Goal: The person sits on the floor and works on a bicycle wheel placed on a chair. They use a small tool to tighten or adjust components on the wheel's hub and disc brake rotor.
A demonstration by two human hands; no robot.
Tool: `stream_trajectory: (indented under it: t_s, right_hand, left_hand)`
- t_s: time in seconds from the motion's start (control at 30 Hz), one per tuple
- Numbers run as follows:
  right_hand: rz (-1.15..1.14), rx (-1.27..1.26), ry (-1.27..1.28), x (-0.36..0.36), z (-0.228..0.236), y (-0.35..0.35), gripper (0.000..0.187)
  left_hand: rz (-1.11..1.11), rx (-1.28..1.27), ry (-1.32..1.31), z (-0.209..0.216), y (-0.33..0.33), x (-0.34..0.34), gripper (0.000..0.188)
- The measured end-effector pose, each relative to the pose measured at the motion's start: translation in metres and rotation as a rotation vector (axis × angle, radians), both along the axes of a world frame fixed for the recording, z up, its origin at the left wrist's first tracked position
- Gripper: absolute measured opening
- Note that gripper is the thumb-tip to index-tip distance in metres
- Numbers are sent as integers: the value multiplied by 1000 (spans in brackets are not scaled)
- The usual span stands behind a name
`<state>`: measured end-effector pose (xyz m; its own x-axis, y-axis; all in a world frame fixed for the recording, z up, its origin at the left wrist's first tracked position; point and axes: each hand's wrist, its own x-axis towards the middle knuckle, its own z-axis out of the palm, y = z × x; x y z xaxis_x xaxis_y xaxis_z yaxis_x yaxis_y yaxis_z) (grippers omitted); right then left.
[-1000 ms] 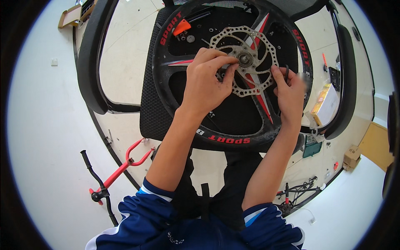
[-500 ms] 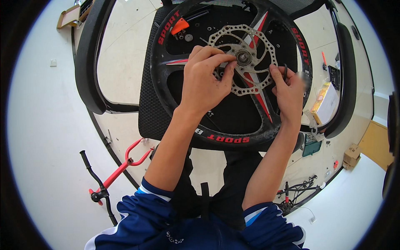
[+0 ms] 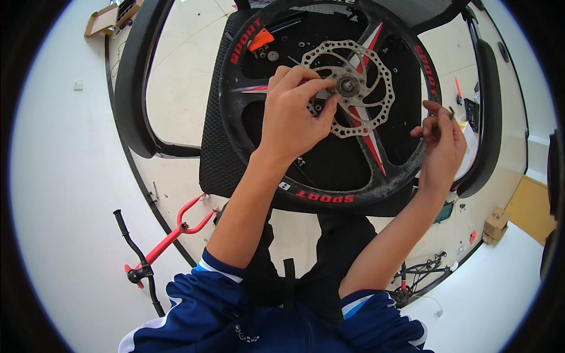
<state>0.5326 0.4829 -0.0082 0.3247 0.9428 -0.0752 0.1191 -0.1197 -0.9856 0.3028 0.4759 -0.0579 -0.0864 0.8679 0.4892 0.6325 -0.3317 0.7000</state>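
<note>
A black wheel (image 3: 329, 199) with broad spokes and red lettering lies flat on a chair seat. At its middle sits a silver brake disc (image 3: 385, 76) with a drilled rim, around the hub (image 3: 347, 86). My left hand (image 3: 296, 109) reaches over the disc, thumb and forefinger closed at the hub's left side; whatever they pinch is hidden. Off the wheel's right edge, my right hand (image 3: 440, 138) has curled fingers, apart from the disc. A small dark piece shows at its fingertips, too small to name.
Small washers (image 3: 272, 56) and an orange piece (image 3: 261, 39) lie within the wheel at upper left. Chair armrests (image 3: 130, 88) flank the seat. On the floor are a red fork with handlebar (image 3: 162, 247), a cardboard box (image 3: 496, 223) and a black bike frame (image 3: 421, 272).
My right hand has left the disc's rim and moved right, past the wheel's edge. The wheel and disc sit slightly further right and lower in view. My left hand stays by the hub.
</note>
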Motion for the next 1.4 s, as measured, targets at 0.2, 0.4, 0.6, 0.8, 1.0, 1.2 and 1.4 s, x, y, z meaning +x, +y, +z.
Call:
stream_trajectory:
  t_s: [0.2, 0.4, 0.6, 0.8, 1.0, 1.2, 1.4]
  right_hand:
    - [199, 249, 48, -45, 28, -6, 36]
    - [277, 229, 48, -75, 10, -3, 28]
    - [305, 195, 55, -77, 6, -1, 24]
    - [401, 220, -92, -82, 10, -5, 21]
    - [375, 223, -205, -87, 11, -3, 17]
    - [285, 320, -213, -89, 0, -2, 15]
    - [227, 337, -328, -93, -1, 0, 15]
  left_hand:
    - [6, 16, -10, -5, 0, 0, 19]
    - [23, 19, -10, -4, 0, 4, 20]
    - [26, 2, -45, -5, -1, 4, 18]
    - [20, 23, -52, -6, 1, 4, 17]
    - [20, 5, -90, -8, 0, 4, 17]
    - [23, -8, -96, -8, 1, 5, 17]
    - [16, -1, -94, -8, 1, 5, 17]
